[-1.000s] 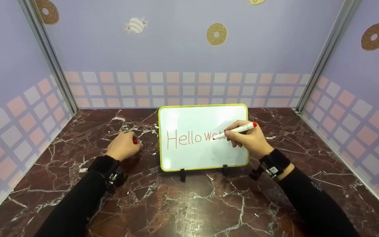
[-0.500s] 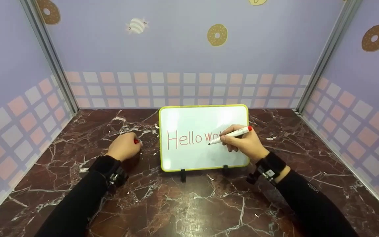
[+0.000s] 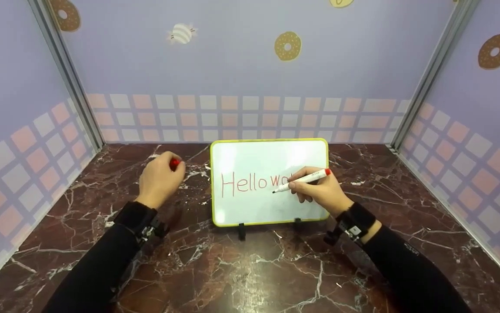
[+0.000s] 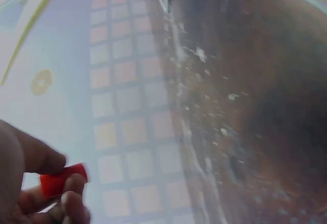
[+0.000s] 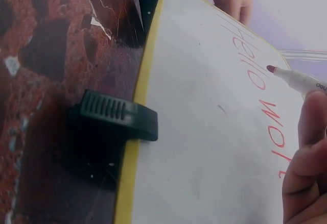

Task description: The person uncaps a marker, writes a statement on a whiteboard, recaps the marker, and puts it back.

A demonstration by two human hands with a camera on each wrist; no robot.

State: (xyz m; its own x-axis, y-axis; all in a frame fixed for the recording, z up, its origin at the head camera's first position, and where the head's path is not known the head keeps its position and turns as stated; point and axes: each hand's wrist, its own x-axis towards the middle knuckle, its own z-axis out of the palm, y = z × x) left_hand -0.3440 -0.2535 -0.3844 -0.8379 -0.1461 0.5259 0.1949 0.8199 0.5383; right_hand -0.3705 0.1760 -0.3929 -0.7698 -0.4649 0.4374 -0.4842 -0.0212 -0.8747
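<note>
A whiteboard (image 3: 245,211) with a yellow rim stands upright on the table. Red handwriting (image 5: 263,78) on it reads "Hello wor" and a further stroke; in the head view my right hand (image 3: 325,191) covers the end. That hand pinches a white marker (image 3: 306,178) with a red end, its uncapped tip pointing left, over the board below the letters. Whether the tip touches the board I cannot tell. Left of the board, my left hand (image 3: 159,179) is raised above the table, its fingers pinching a small red marker cap (image 4: 59,181).
Black clips (image 5: 115,114) hold the board's lower edge. The dark red marbled table (image 3: 232,269) is enclosed by lilac walls (image 3: 232,65) with pink and white squares at the back and both sides.
My left hand has lifted away from the table with the cap. The right hand and marker have moved down and left off the letters, then slowed.
</note>
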